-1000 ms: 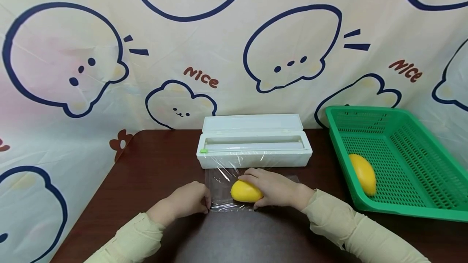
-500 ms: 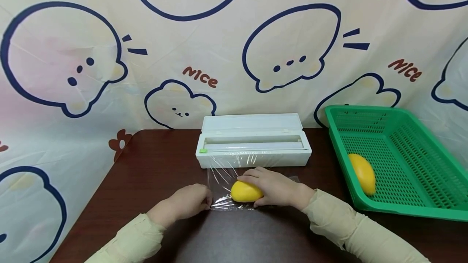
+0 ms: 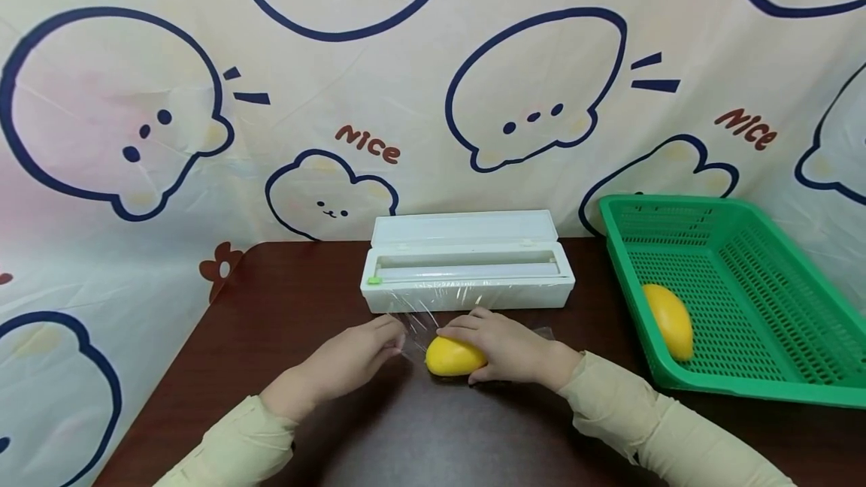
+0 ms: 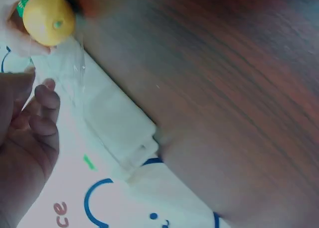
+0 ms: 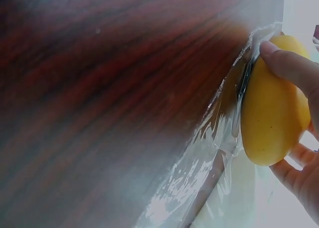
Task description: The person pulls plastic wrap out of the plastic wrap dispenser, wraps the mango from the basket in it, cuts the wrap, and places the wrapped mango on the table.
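A yellow mango lies on its side on a sheet of clear plastic wrap, which runs out of the white wrap dispenser. My right hand grips the mango from its right, fingers over the far side and thumb on the near side. In the right wrist view, the thumb presses along the mango, and shiny film stretches beneath it. My left hand pinches the left edge of the wrap, lifted beside the mango. The left wrist view shows the left hand's fingers curled toward the thumb.
The dispenser's lid stands raised, and a small green piece sits at its left end. To the right, a green plastic basket holds another mango. A printed cloth hangs behind the dark wooden table.
My left hand has moved up and slightly right, raising the wrap's left edge off the table toward the mango. The right hand and mango have stayed in place.
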### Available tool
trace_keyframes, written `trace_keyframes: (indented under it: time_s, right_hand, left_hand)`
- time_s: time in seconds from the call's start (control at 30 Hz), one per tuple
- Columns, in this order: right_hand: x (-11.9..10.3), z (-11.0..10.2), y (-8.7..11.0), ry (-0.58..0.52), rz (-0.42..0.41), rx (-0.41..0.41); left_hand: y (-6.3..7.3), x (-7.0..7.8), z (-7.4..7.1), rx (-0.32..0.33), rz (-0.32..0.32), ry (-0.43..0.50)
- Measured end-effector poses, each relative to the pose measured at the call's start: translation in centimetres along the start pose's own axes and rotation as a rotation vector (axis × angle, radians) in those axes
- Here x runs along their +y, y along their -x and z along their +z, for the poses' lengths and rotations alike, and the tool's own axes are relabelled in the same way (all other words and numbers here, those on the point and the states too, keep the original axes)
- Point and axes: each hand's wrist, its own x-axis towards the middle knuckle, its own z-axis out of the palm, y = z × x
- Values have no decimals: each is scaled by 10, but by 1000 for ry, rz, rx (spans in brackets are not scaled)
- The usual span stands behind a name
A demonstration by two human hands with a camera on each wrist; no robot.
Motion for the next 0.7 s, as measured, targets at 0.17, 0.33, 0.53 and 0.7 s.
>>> trace_keyframes:
  time_s: [0.17, 0.33, 0.53, 0.7]
  right_hand:
    - [1, 0, 0, 2, -4, -7]
    - [1, -2, -1, 4, -3, -7]
    - [0, -3, 0, -2, -16, -1]
    - [-1, -4, -1, -15, 11, -21]
  left_hand:
    - [-10, 6, 2, 1, 33, -5]
    - [-19, 9, 1, -5, 70, 65]
    - [-28, 12, 2, -31, 136, 50]
    - [-36, 13, 6, 62, 184, -44]
